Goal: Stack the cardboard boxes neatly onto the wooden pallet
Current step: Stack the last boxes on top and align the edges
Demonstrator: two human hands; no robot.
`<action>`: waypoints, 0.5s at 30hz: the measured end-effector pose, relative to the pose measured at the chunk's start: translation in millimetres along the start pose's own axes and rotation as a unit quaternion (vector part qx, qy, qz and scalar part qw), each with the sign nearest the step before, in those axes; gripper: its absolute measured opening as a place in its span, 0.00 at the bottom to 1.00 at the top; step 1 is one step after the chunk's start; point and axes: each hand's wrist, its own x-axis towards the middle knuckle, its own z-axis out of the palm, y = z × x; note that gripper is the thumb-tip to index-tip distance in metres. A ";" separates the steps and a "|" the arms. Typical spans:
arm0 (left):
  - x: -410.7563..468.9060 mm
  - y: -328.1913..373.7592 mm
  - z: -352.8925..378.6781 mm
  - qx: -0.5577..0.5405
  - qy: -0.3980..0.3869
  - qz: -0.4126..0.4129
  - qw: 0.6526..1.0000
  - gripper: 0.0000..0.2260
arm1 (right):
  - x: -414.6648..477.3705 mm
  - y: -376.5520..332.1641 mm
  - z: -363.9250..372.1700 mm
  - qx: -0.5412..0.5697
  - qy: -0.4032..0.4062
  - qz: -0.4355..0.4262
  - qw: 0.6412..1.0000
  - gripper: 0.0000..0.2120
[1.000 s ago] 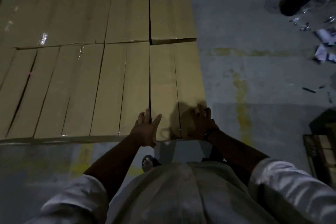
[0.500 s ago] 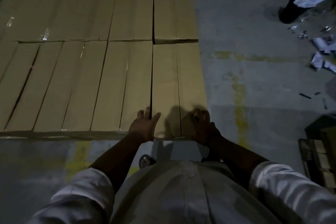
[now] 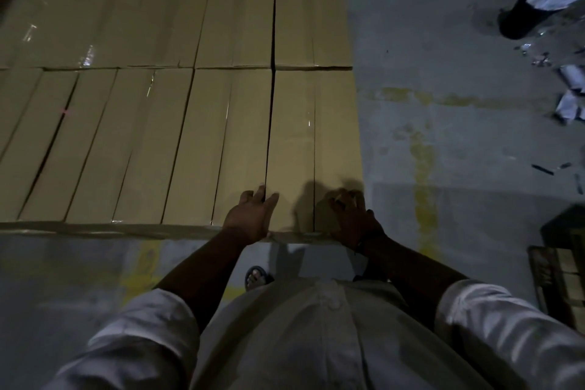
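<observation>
Several long tan cardboard boxes lie side by side in two rows, forming a flat layer. The pallet under them is hidden. The nearest right-hand box is the last in the front row. My left hand lies flat on its near left corner, fingers spread over the seam with the neighbouring box. On the box's near right corner rests my right hand, fingers bent over the top. Neither hand grips anything.
Grey concrete floor with worn yellow paint marks runs to the right of the stack. Torn paper scraps and a dark bag lie at the far right. A dark crate stands at the right edge. My sandalled foot is below the boxes.
Both hands have stayed on the box's near end. The whole view has drifted slightly, with the boxes sitting a little higher in the frame.
</observation>
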 end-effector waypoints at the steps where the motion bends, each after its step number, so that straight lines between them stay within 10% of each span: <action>1: 0.1 1.0 -0.1 -0.003 -0.002 -0.002 1.000 0.45 | 1.2 0.8 1.5 -0.002 0.000 0.000 1.000 0.40; 15: 1.9 5.5 3.1 -0.005 0.018 -0.002 1.000 0.29 | 5.8 13.2 4.3 -0.051 -0.009 -0.047 0.998 0.32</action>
